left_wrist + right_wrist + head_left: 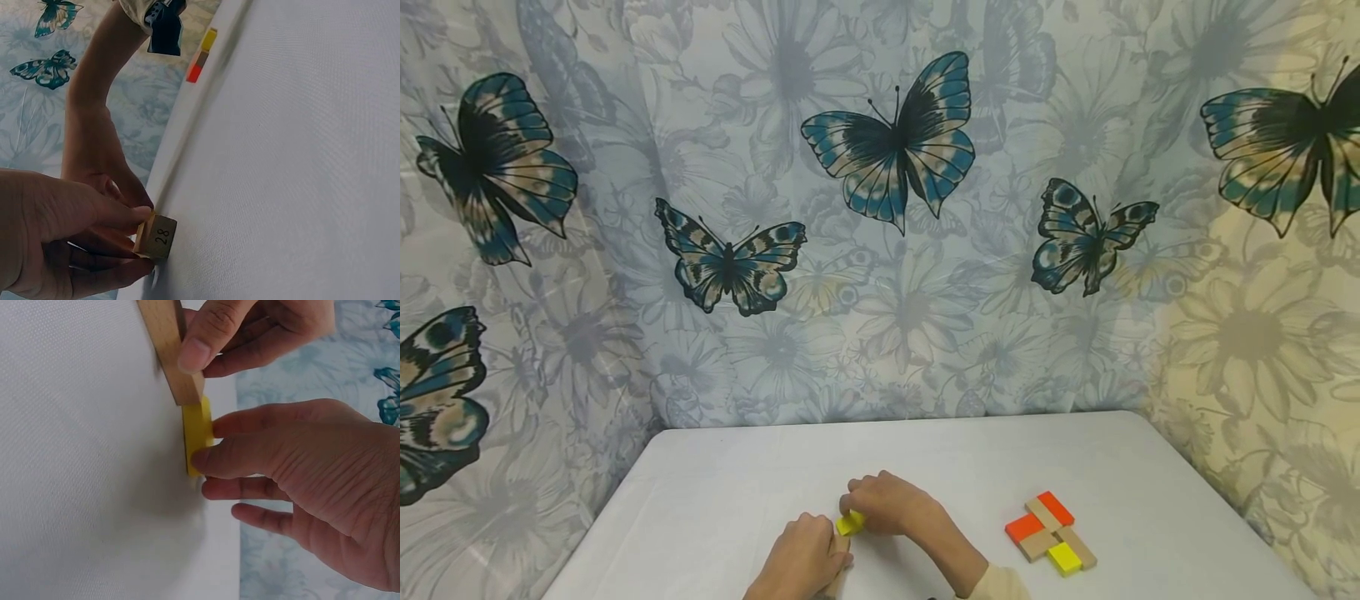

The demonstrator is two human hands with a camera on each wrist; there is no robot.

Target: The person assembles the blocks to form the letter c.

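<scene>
My left hand point(801, 554) grips a long plain wooden block point(165, 350) between thumb and fingers, low over the white table. The number 28 stands on the end face of this wooden block point(157, 237) in the left wrist view. My right hand point(887, 502) pinches a yellow block point(198, 440) between its thumb and index finger, the other fingers spread loosely. In the right wrist view the yellow block is right at the wooden block's end, the two nearly in line. The left fingers behind the wooden block are partly hidden.
Toward the right of the white table point(737, 467) lies a cluster of flat blocks: red point(1024, 527), plain wooden point(1078, 547) and yellow point(1064, 558) pieces set close together. A butterfly-patterned cloth point(910, 350) hangs behind the table and along its sides.
</scene>
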